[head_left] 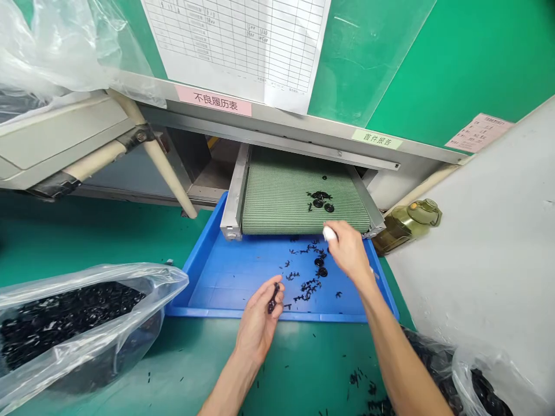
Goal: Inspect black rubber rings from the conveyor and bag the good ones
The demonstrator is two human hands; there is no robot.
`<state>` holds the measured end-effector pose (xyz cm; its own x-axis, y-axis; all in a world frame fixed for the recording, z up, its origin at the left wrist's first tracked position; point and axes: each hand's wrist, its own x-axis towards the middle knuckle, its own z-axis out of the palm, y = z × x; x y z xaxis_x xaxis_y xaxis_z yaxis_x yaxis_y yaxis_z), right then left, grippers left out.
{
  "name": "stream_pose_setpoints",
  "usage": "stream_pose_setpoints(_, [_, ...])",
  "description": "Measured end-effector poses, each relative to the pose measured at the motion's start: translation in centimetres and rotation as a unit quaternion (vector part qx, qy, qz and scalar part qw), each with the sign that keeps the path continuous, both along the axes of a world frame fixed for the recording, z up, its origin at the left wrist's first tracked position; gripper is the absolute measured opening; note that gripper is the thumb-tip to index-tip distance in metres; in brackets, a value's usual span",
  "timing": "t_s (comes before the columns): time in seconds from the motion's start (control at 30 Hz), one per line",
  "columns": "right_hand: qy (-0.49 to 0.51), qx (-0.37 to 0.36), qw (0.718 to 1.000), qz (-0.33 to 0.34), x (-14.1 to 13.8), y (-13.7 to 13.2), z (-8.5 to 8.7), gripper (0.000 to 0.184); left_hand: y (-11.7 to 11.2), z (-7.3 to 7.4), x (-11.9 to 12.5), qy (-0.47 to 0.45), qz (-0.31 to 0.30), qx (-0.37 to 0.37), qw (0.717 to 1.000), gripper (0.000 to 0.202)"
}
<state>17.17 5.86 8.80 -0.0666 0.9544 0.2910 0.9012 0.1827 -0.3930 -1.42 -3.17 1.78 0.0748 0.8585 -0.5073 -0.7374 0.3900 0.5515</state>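
Observation:
My left hand (pixel 259 320) hovers over the near rim of a blue tray (pixel 225 277), its fingers pinched on small black plastic parts (pixel 273 296). My right hand (pixel 349 249) reaches over the tray's far right part, just below the end of a green conveyor belt (pixel 281 199). Its fingers are curled and a white finger cot shows on one fingertip; what they hold, if anything, is hidden. Loose black plastic pieces (pixel 309 283) lie scattered in the tray between both hands. A few more black parts (pixel 319 199) sit on the belt.
A clear bag of black parts (pixel 65 323) lies at the left, another bag (pixel 477 381) at the lower right. An olive water bottle (pixel 407 222) lies right of the belt. A grey panel (pixel 489 242) fills the right. Black bits (pixel 359 378) dot the green table.

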Motion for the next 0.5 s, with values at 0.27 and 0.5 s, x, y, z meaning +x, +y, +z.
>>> stream_pose_setpoints(0.27, [-0.129,-0.075,0.989,-0.003,-1.0,12.2,3.2,0.028,-0.3,0.9,-0.4,-0.072,0.005,-0.028,0.997,0.012])
stream_pose_setpoints(0.5, [-0.036,-0.076,0.996,0.024,-0.9,10.3,4.9,0.025,0.1,1.4,-1.1,-0.041,-0.011,0.001,0.999,0.019])
